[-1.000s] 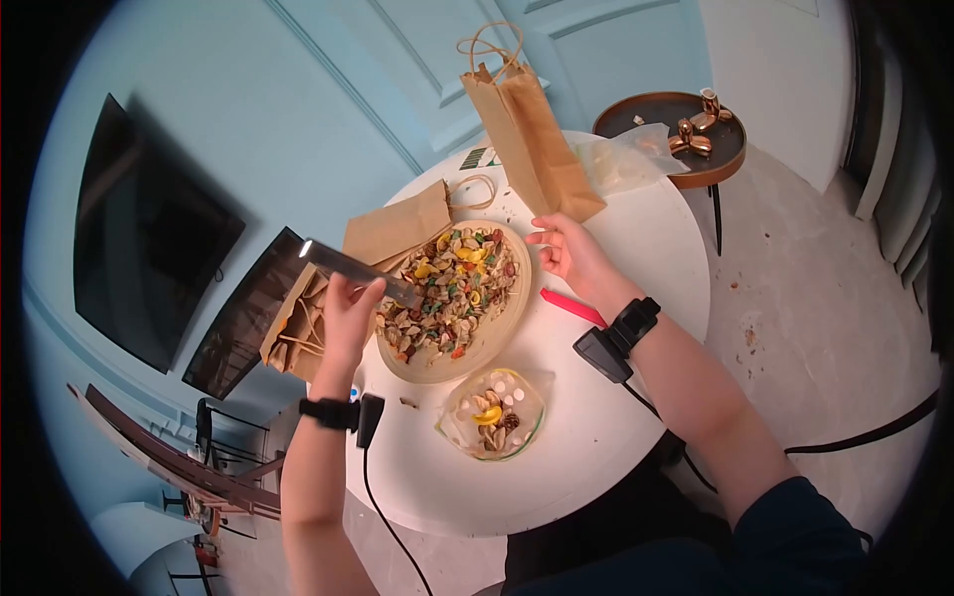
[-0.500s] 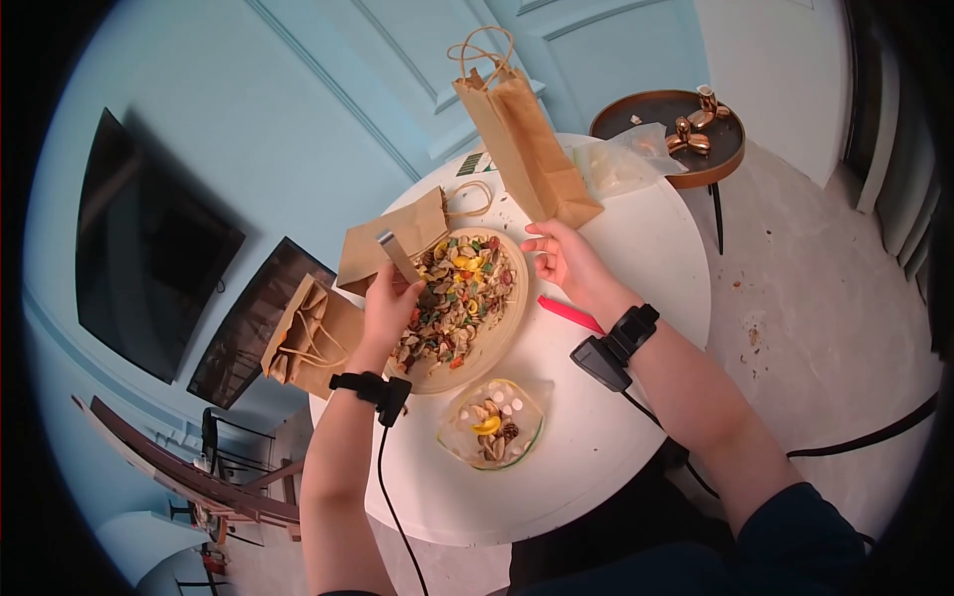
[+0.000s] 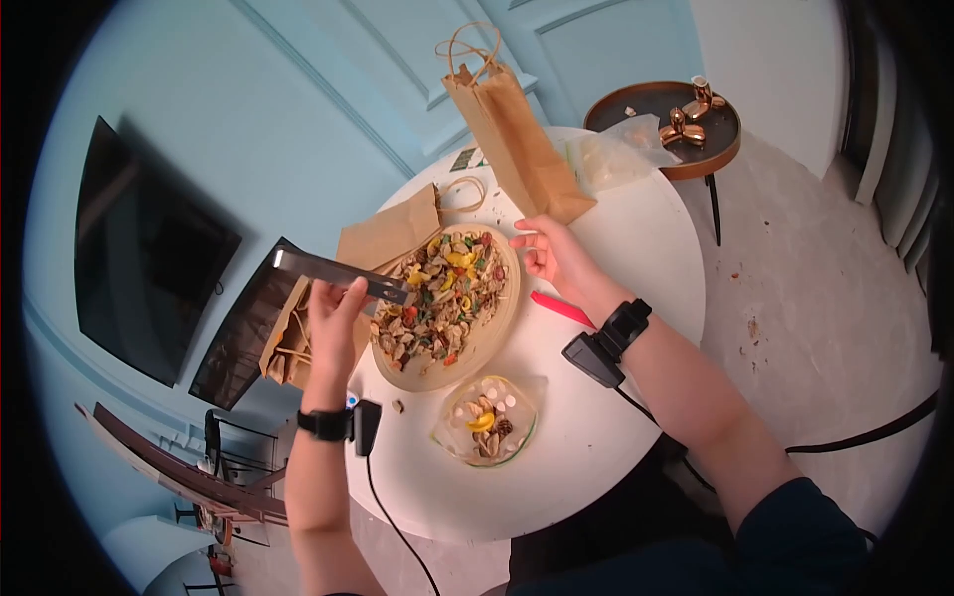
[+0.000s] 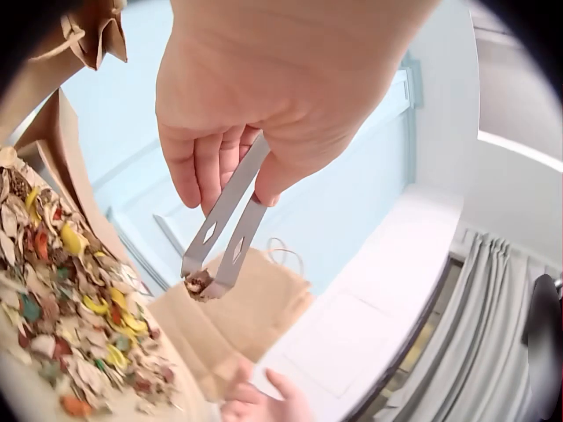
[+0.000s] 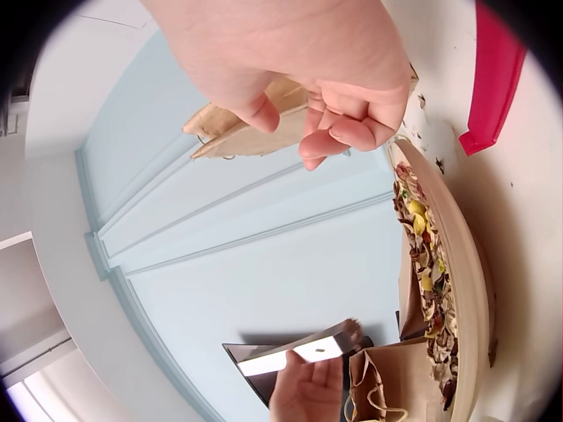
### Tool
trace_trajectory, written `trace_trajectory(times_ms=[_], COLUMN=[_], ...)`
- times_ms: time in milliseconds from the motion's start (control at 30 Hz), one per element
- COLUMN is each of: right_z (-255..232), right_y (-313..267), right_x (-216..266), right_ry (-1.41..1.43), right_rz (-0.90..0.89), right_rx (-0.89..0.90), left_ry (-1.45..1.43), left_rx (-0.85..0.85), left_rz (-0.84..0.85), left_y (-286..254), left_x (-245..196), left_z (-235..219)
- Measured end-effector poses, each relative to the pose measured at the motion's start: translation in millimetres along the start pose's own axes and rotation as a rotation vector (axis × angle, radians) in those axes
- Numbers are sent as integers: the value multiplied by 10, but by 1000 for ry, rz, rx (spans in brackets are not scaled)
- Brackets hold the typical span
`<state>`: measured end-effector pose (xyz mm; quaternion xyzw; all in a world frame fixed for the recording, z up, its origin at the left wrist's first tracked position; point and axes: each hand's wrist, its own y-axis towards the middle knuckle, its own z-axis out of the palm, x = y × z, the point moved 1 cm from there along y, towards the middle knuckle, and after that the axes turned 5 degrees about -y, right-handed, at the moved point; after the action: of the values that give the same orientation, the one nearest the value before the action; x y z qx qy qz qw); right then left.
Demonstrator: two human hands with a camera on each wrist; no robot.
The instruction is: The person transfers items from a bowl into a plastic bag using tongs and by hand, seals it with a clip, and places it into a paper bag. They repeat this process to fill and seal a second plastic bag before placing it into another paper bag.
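Observation:
My left hand [image 3: 336,323] pinches a pair of metal tongs [image 3: 338,268] beside the left rim of the round wooden plate [image 3: 469,364]. In the left wrist view, a small brown dried piece [image 4: 199,283] sits between the tongs' tips. Mixed potpourri [image 3: 437,298], with yellow, green and red bits, covers most of the plate. My right hand [image 3: 561,260] hovers by the plate's right rim, fingers loosely bent and holding nothing. Below its wrist lies a pink-red strip with a bent tip [image 5: 493,83]. Nearer me is a clear open pouch [image 3: 489,422] containing several potpourri pieces and a small cone.
An open paper bag [image 3: 288,343] stands left of the plate, and another [image 3: 388,230] lies behind it. A tall paper bag [image 3: 517,139] stands at the back of the white table [image 3: 616,417], near a clear plastic bag [image 3: 616,159]. Copper-coloured figures [image 3: 683,127] occupy a side table.
Half a second ago my left hand was over the plate with the tongs angled down; it has since moved back left, toward the open paper bag. My right hand stays nearly still.

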<state>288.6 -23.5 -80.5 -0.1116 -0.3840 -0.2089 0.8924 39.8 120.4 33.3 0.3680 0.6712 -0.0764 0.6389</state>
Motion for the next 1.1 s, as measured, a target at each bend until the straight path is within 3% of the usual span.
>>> trace_trajectory(times_ms=[133,300,367,533,667,1100], right_z=[24,29,19,32,29,12], right_y=[-13,-33,-45,-45,-32,-24], right_x=[-12,-2,2,21,-10,-5], right_ry=[-17,-75,-54,-58,-59,-62], right_rz=[-2,8,5,8,0,-3], right_rx=[4,4,3,-23,-6,-3], left_ry=[-178,-43,-26,-83,195,335], left_rx=[146,222,230,28,-59,-54], left_rz=[-119,-255,-259,-155,-109,-180], left_y=[-694,-1258,-1307,-1239,-1278,-1334], left_x=[-375,-296,-257,-241,67,550], left_z=[113,59,-9,-411,-690,-825])
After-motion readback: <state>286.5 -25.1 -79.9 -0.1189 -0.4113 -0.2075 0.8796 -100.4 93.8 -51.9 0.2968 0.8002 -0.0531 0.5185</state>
